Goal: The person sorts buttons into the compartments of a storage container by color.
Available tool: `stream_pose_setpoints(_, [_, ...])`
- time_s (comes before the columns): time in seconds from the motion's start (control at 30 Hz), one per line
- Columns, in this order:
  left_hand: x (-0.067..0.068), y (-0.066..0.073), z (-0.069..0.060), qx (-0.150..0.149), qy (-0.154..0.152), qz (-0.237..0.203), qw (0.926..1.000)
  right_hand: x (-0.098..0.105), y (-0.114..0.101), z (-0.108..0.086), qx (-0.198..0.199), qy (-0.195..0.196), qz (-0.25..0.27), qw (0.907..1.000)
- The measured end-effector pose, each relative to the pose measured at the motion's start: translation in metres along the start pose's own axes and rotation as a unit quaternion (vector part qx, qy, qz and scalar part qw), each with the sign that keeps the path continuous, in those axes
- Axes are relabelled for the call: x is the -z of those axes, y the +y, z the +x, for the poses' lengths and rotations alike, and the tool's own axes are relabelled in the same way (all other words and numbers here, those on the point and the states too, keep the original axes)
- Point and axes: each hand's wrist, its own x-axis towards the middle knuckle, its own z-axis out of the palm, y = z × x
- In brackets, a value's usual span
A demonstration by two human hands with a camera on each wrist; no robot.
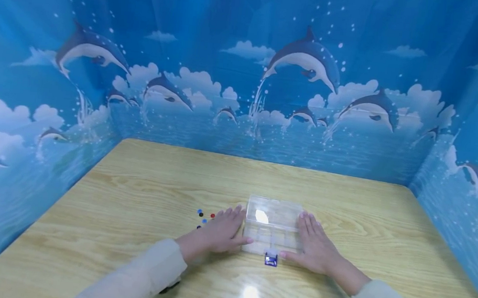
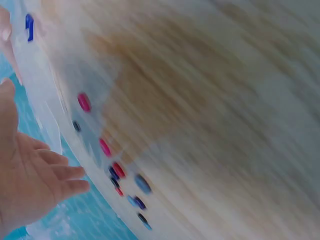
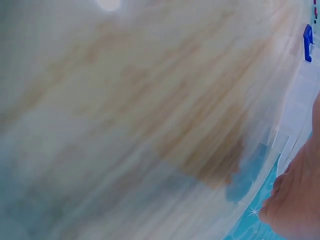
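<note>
The box (image 1: 258, 235) sits on the tabletop (image 1: 154, 174) between the two hands, just right of the left hand (image 1: 224, 230) and just left of the right hand (image 1: 317, 247). Both hands lie alongside it with fingers straight and thumbs spread apart from them, curled round nothing. The left thumb reaches over the near left part, while the right thumb points in toward the clasp (image 1: 271, 259) at the near edge. Whether the fingers press on the walls or merely lie against them I cannot tell. The lid (image 1: 281, 212) seems to be up, level with the fingertips of both hands, though the clear plastic makes its tilt hard to judge; compartments show nearer the thumbs.

On the outer side of the left hand, discs (image 1: 213, 215) in red, blue and black lie loose, near its fingers but not held. A curtain (image 1: 215, 36) hangs well beyond both hands.

The box looks light, stiff and rather slick, so it would probably slide at a small push; its thin walls might crack if squeezed hard. The side walls, right where the hands are, look the best place to take hold, with even, gentle pressure; the clasp would suit a thumb
</note>
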Motion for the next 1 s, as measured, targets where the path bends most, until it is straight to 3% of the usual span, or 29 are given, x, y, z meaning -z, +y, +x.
stream_pose_setpoints(0.27, [0.012, -0.021, -0.006, -0.052, 0.090, -0.013, 0.9945, 0.000, 0.000, -0.001, -0.002, -0.001, 0.007, 1.0000])
stream_pose_setpoints(0.6, [0.017, -0.043, -0.015, -0.051, 0.172, -0.056, 0.9822, -0.003, 0.002, 0.000, -0.001, 0.000, 0.002, 1.0000])
stream_pose_setpoints(0.83, [0.015, -0.058, -0.025, -0.045, 0.198, -0.077, 0.9762, -0.004, 0.001, 0.000, 0.002, 0.002, 0.004, 1.0000])
stream_pose_setpoints(1.0, [0.012, -0.068, -0.030, -0.033, 0.197, -0.073, 0.9770, -0.004, 0.001, -0.001, 0.003, 0.003, 0.002, 1.0000])
